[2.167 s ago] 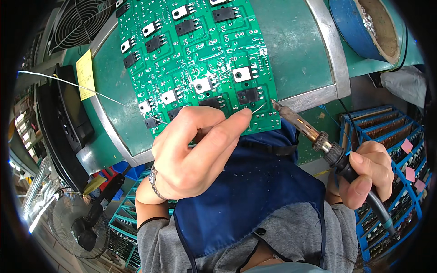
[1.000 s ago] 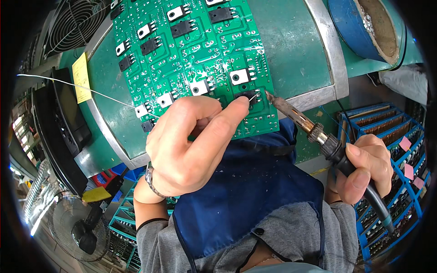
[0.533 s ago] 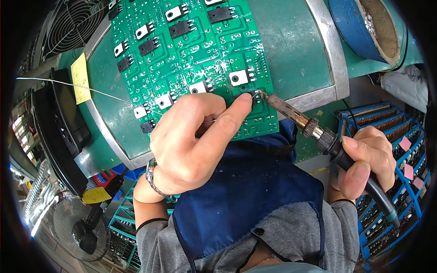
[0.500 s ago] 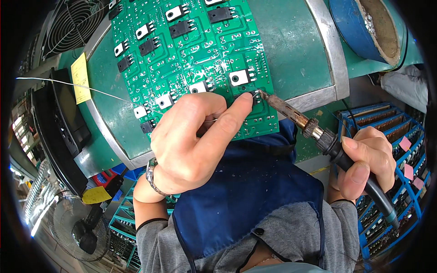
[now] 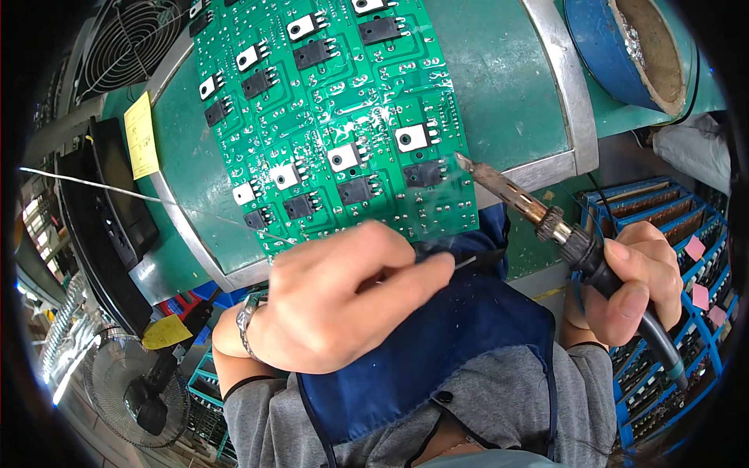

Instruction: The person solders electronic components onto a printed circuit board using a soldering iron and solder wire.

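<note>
While off board: right hand (image 5: pixel 632 288), soldering iron (image 5: pixel 538 214).

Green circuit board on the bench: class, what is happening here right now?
A person is soldering. The right hand grips a soldering iron, its tip at the right edge of the green circuit board. The left hand pinches thin solder wire just below the board, over a blue apron.

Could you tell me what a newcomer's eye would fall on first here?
First, the bright green circuit board studded with black and white components, lying on the green work surface at top centre. Next, the soldering iron in the right hand, its tip at the board's right edge, and the left hand pinching solder wire below the board.
</note>
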A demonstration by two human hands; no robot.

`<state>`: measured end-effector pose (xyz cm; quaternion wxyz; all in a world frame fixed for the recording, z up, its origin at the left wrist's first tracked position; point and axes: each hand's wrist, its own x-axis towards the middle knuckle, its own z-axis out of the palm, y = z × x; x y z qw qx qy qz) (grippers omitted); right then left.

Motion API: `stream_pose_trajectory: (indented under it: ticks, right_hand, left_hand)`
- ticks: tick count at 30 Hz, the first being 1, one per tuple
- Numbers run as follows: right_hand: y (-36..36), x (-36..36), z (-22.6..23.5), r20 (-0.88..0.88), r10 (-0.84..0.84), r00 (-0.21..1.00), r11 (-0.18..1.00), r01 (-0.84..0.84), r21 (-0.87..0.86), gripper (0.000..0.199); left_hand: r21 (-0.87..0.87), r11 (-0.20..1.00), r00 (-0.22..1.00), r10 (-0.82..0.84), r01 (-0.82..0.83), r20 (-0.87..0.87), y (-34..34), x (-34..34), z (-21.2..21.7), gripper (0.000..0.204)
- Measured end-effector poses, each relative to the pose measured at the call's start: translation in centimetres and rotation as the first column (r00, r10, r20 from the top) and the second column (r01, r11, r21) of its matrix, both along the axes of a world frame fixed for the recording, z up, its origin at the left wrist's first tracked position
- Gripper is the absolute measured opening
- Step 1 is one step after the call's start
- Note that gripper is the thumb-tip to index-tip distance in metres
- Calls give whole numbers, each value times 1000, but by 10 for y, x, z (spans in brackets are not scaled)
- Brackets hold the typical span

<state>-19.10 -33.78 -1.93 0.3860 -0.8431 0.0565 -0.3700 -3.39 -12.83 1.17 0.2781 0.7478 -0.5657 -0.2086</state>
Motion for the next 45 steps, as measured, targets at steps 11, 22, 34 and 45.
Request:
stream_pose_trajectory:
  ticks: [11,22,34,45]
  right_hand:
    - [-4,11,-5,36,28,999,1000,-29,10,26]
    - [7,15,-5,23,32,999,1000,-32,0,25]
    - [9,12,-5,-7,32,999,998,-32,-49,25]
    - [3,16,-2,24,-6,1000,1000,6,9,26]
  left_hand:
    - [-230,921,931,347,-315,110,-20,17,-22,23]
    - [-177,940,936,320,-293,145,-21,16,-28,24]
    - [-165,925,922,364,-342,129,-21,26,-13,23]
    - [-204,931,934,333,-303,130,-26,26,-20,23]
